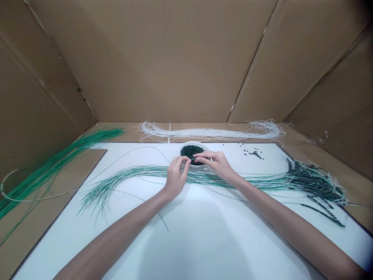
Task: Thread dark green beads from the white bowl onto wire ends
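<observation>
Over a white bowl [196, 168] of small dark green beads [190, 151], my two hands meet at the fingertips. My left hand [176, 177] is closed in a pinch on a thin strand [142, 147], which arcs away from it to the left. A short pale end of it shows between the hands. My right hand [219, 164] also pinches, its fingertips just above the beads; whatever is between them is too small to make out. Beneath both wrists lies a long bundle of green and white strands [140, 171]. Its right end carries dark beaded lengths [314, 182].
A bundle of white strands [210, 134] lies along the back on cardboard. Loose green strands [58, 163] spread at the left. Several stray beads [255, 153] dot the white board [186, 233] right of the bowl. Cardboard walls [163, 62] rise behind and on both sides.
</observation>
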`<act>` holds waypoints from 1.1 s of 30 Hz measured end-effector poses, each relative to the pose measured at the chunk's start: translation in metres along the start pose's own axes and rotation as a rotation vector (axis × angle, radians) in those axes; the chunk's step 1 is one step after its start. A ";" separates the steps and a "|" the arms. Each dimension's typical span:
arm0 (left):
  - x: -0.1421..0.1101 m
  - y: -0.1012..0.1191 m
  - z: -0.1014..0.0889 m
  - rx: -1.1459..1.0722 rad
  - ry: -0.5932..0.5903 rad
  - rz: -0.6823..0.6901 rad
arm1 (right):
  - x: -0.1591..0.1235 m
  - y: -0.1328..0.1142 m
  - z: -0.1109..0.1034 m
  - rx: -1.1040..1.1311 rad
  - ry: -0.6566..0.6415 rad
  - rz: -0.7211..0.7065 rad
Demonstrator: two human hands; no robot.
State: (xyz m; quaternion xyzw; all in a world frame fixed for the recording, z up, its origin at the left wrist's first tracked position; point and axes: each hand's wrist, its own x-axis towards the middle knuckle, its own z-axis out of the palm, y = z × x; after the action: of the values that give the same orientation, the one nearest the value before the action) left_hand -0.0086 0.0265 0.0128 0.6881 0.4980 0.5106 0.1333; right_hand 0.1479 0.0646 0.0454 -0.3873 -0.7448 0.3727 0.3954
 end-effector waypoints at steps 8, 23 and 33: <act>0.000 0.000 0.000 -0.019 -0.005 -0.004 | -0.001 0.003 0.003 -0.105 0.025 -0.035; -0.001 0.000 0.001 -0.086 -0.008 -0.048 | -0.004 -0.002 0.005 -0.204 0.062 -0.131; 0.001 0.002 -0.002 -0.044 -0.002 -0.001 | -0.003 0.003 0.001 -0.069 0.070 -0.064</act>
State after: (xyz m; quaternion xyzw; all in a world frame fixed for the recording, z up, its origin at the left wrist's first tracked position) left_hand -0.0093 0.0264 0.0155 0.6851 0.4869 0.5208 0.1493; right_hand 0.1487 0.0634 0.0412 -0.3897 -0.7549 0.3201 0.4193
